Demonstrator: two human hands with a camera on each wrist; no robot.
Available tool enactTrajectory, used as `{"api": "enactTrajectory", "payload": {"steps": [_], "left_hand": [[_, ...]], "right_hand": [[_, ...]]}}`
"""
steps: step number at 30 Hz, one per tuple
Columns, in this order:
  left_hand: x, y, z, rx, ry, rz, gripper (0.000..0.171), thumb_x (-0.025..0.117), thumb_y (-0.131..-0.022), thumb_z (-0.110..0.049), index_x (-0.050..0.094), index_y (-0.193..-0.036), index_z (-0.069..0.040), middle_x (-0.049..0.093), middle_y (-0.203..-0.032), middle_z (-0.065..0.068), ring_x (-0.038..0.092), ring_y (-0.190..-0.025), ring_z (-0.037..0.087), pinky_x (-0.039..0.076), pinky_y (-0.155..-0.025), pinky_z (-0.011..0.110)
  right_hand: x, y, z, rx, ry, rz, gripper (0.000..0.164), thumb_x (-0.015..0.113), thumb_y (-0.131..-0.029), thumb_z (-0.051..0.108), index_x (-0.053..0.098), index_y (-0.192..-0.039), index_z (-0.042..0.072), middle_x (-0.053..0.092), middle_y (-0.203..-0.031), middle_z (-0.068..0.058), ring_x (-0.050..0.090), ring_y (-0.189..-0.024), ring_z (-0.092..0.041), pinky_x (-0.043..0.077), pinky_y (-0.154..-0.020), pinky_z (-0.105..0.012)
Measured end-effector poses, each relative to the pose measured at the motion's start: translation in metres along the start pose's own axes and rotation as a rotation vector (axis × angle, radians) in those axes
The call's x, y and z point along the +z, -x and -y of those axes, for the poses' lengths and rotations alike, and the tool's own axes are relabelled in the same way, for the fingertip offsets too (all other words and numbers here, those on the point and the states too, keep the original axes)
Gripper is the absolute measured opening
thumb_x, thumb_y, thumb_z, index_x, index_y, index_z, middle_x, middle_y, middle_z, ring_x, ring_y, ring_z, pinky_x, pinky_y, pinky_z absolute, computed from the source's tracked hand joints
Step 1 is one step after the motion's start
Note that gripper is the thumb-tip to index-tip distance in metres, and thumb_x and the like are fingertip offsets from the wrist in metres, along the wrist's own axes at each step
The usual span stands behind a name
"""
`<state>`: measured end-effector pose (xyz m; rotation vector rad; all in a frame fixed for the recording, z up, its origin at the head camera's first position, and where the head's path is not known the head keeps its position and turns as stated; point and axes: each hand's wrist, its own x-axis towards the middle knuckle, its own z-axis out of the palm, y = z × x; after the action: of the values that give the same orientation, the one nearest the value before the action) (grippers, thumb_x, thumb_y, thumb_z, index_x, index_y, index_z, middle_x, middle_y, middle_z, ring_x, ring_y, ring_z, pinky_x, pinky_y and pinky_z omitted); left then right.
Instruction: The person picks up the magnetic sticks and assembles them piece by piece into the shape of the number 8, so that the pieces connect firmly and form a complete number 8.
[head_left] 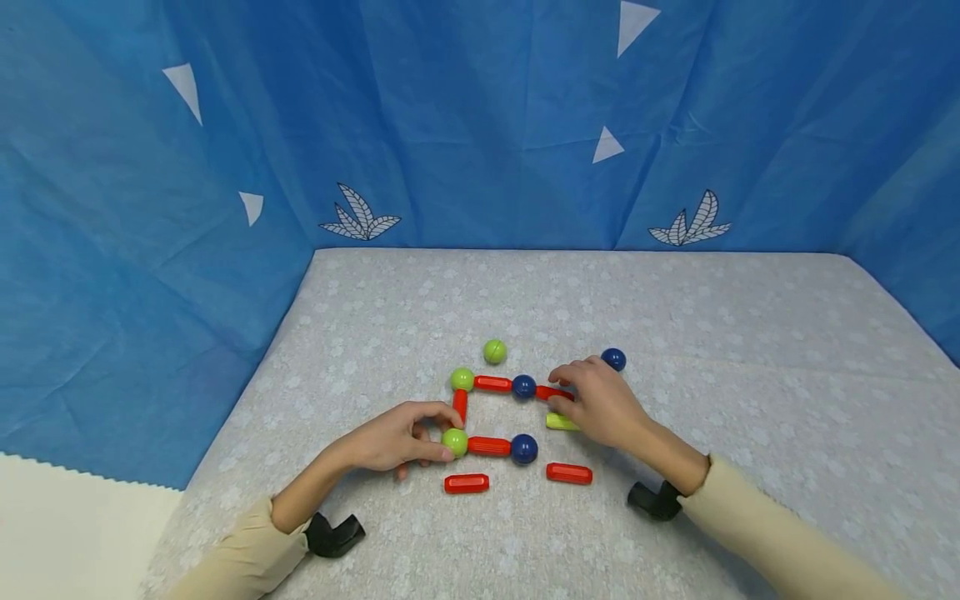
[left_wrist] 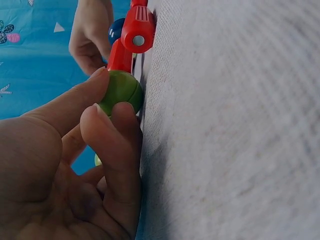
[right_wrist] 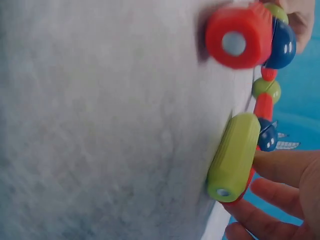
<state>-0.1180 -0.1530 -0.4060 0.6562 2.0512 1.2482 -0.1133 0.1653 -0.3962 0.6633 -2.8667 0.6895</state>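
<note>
My left hand (head_left: pixel 401 437) pinches a green ball (head_left: pixel 454 442) between thumb and fingers at the near left corner of a chain of magnetic rods and balls. From that ball a red rod (head_left: pixel 489 447) runs right to a blue ball (head_left: pixel 523 449). Another red rod (head_left: pixel 460 408) leads back to a second green ball (head_left: pixel 462 380). Along the far side, a red rod joins it to a blue ball (head_left: pixel 524 387). My right hand (head_left: pixel 600 400) holds the red rod (head_left: pixel 553 392) at that ball's right, thumb and fingers about its outer end. A yellow-green rod (right_wrist: pixel 235 157) lies beside the thumb.
A loose green ball (head_left: pixel 495 352) lies behind the chain, and a loose blue ball (head_left: pixel 613 359) sits just beyond the right hand. Two red rods, one at left (head_left: pixel 467 483) and one at right (head_left: pixel 569 473), lie in front. A blue curtain (head_left: pixel 480 125) hangs behind the cloth-covered table.
</note>
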Motion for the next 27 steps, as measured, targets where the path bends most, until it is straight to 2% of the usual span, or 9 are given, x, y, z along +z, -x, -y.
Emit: {"api": "enactTrajectory", "payload": {"steps": [7, 20, 27], "left_hand": [[0.000, -0.001, 0.000, -0.001, 0.003, 0.004, 0.027, 0.075, -0.090, -0.023, 0.064, -0.115, -0.021, 0.058, -0.106, 0.007, 0.054, -0.059, 0.017, 0.048, -0.038, 0.032], [0.000, -0.002, 0.000, 0.001, -0.002, 0.020, 0.028, 0.074, -0.091, -0.023, 0.062, -0.116, -0.022, 0.058, -0.107, 0.006, 0.051, -0.053, 0.016, 0.048, -0.038, 0.031], [0.000, -0.001, 0.000, -0.005, -0.011, 0.015, 0.027, 0.074, -0.091, -0.023, 0.061, -0.116, -0.022, 0.058, -0.106, 0.006, 0.051, -0.054, 0.016, 0.048, -0.039, 0.031]], "right_hand": [[0.002, -0.004, -0.005, 0.034, 0.013, 0.043, 0.020, 0.081, -0.082, 0.015, 0.074, -0.099, 0.007, 0.064, -0.075, 0.004, 0.050, -0.072, -0.016, 0.042, -0.064, -0.031], [0.002, -0.004, 0.005, 0.034, -0.004, 0.007, 0.023, 0.076, -0.084, 0.014, 0.073, -0.105, 0.005, 0.060, -0.071, 0.005, 0.048, -0.067, -0.013, 0.041, -0.059, -0.029], [0.003, -0.004, 0.017, 0.041, -0.068, 0.059, 0.022, 0.074, -0.087, 0.014, 0.072, -0.108, 0.006, 0.056, -0.069, 0.007, 0.047, -0.064, -0.012, 0.041, -0.057, -0.028]]}}
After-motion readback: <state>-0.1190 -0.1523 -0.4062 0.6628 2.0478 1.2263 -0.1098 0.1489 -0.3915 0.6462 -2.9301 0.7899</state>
